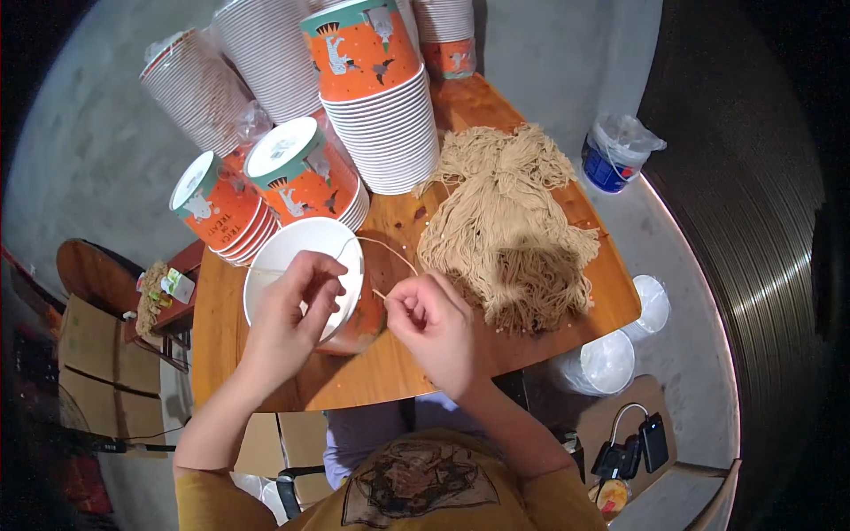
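A white paper bucket [305,237] with an orange outside stands near the table's front, its open mouth facing up. My left hand [299,305] is over its rim with the fingers curled in. A thin beige string [390,247] arcs between my hands, one stretch reaching my left fingertips. My right hand [431,326] is just right of the bucket, thumb and fingers pinched on the string, a short end poking out toward the bucket. Beside my right hand lies a big heap of beige yarn strands [496,221], bunched near its far end.
Orange-and-green printed buckets [297,181] and tall nested stacks of white-rimmed buckets [381,133] fill the table's [398,363] back left. On the floor to the right are a blue-and-white pail [611,159] and plastic-lined buckets [606,363]. Cardboard boxes [97,354] stand at the left.
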Demonstrator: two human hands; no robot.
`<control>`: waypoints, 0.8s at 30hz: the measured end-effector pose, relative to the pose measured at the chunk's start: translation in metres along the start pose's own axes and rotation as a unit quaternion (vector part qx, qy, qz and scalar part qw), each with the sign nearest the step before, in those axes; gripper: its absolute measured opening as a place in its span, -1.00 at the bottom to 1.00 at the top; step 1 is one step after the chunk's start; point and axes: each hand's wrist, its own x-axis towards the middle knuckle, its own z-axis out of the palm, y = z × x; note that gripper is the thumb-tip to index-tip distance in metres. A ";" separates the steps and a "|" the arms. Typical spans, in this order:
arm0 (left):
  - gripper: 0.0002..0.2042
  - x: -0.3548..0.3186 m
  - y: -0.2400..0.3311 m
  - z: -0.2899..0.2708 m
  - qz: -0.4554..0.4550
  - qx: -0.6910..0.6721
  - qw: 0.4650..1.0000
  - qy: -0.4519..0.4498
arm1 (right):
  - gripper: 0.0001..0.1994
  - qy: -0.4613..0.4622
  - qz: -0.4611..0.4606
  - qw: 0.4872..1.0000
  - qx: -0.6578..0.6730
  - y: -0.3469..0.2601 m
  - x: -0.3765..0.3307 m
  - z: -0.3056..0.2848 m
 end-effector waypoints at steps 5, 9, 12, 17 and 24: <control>-0.88 -0.003 -0.009 -0.002 -0.093 -0.046 0.993 -0.057 | -0.86 -0.007 -0.034 0.999 -0.013 0.012 -0.004 0.010; -0.87 -0.002 -0.009 -0.001 -0.102 -0.040 0.992 -0.068 | -0.85 -0.014 -0.064 0.998 -0.014 0.015 -0.003 0.012; -0.85 0.000 -0.009 -0.002 -0.100 -0.030 0.992 -0.068 | -0.85 -0.019 -0.082 0.996 -0.029 0.016 -0.001 0.013; -0.81 0.001 -0.009 -0.001 -0.088 -0.017 0.994 -0.061 | -0.85 -0.016 -0.119 0.992 -0.049 0.017 0.003 0.016; -0.81 0.006 -0.005 -0.002 -0.061 0.017 0.995 -0.079 | -0.86 -0.029 -0.109 0.993 -0.039 0.014 0.007 0.018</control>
